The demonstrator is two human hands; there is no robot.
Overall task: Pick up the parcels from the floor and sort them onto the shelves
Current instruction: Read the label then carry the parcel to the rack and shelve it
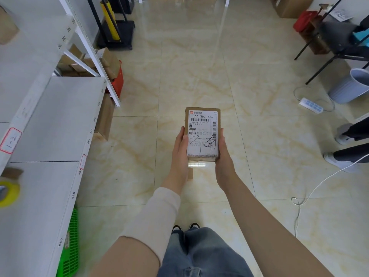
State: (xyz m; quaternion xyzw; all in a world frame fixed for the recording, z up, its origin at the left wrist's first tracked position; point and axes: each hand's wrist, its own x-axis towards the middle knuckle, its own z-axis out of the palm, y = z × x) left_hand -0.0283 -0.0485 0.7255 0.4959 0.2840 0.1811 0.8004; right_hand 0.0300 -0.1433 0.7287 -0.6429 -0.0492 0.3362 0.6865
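A small brown cardboard parcel (pixel 202 132) with a white shipping label, a barcode and black handwriting faces up in front of me, above the floor. My left hand (pixel 180 148) grips its left edge and my right hand (pixel 223 154) cups its right edge and underside. White metal shelves (pixel 60 120) with numbered edge labels run along my left. More brown parcels (pixel 103 116) sit low beside and under the shelf unit.
A roll of yellow tape (pixel 8 193) lies on the near shelf, a green crate (pixel 69 248) below it. A red crate (pixel 117 80) and a black trolley (pixel 117 35) stand further left. At right are a grey bin (pixel 349 86), a power strip (pixel 311 105), a white cable (pixel 311 192), a chair and another person's feet (pixel 343 154).
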